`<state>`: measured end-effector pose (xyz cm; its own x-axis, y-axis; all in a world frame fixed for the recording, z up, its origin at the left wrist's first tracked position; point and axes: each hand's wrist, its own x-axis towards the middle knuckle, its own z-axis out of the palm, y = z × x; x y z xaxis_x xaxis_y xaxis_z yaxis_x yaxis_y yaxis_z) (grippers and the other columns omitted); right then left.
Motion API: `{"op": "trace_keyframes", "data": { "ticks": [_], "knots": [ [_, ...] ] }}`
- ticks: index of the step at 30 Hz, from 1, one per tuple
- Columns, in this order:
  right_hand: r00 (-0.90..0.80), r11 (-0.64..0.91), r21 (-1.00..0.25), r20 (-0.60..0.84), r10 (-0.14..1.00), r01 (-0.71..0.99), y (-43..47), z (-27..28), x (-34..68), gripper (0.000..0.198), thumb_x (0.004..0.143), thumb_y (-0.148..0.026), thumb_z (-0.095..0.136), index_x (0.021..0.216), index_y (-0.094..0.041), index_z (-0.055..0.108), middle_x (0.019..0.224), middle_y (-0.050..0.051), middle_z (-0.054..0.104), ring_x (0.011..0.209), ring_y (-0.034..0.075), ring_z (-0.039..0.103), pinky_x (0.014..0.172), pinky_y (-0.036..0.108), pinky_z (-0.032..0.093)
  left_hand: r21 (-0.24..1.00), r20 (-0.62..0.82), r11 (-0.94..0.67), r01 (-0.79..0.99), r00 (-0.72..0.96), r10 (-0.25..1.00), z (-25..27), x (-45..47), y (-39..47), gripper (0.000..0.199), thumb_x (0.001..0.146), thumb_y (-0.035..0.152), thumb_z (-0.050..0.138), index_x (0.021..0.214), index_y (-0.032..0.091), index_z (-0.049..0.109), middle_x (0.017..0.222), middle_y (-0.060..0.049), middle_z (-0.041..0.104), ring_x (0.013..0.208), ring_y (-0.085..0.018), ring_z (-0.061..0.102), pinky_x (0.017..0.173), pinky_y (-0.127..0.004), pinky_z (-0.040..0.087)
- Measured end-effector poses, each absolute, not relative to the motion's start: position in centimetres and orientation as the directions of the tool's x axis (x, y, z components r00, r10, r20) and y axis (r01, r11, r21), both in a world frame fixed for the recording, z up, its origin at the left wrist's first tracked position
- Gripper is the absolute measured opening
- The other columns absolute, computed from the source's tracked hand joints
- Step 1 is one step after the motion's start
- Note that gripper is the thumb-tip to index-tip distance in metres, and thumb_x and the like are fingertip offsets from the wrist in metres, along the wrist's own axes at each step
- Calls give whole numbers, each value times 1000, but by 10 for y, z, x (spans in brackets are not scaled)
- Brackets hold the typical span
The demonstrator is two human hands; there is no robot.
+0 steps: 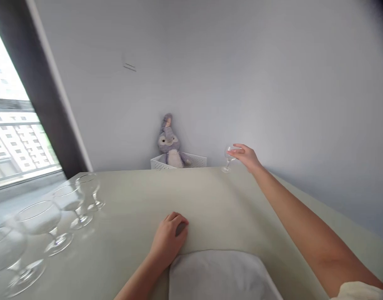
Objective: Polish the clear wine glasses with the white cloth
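Observation:
Near the far edge of the table, my right hand (245, 156) has its fingers closed around the bowl of a clear stemmed glass (226, 163). The foot of this glass is at the tabletop, and part of the bowl is hidden by the fingers. My left hand (170, 233) rests on the table with its fingers curled in and a dark gap showing beside the thumb; I see nothing held in it. Just in front of me, right of the left wrist, lies a light grey cloth (222, 275).
Several clear stemmed glasses (38, 216) stand upright in a row along the left side of the pale table (131, 233). Behind the far edge, a plush toy (168, 141) sits in a white perforated basket (197, 161). Grey walls enclose the corner; a window (16, 137) is at left.

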<state>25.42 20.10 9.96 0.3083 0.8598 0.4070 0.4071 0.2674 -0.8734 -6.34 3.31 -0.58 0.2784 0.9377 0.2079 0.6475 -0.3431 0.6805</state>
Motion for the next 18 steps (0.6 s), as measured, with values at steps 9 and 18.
{"op": "trace_keyframes", "data": {
  "ticks": [9,18],
  "knots": [
    [-202,487,-867,461,864,102,229,119,13,60,63,-42,75,117,-24,56,95,5,69,89,19,63,85,35,48,694,228,-335,638,246,942,-13,-64,32,22,76,18,49,89,22,65,99,-4,62,95,-19,54,87,-31,41],
    [-417,354,-935,315,853,17,229,65,-154,71,57,-38,80,121,-27,52,107,7,63,95,19,61,84,33,48,775,230,-288,563,174,958,-11,-60,27,7,73,20,50,74,21,57,82,-3,60,77,-18,49,70,-31,40]
  ]
}}
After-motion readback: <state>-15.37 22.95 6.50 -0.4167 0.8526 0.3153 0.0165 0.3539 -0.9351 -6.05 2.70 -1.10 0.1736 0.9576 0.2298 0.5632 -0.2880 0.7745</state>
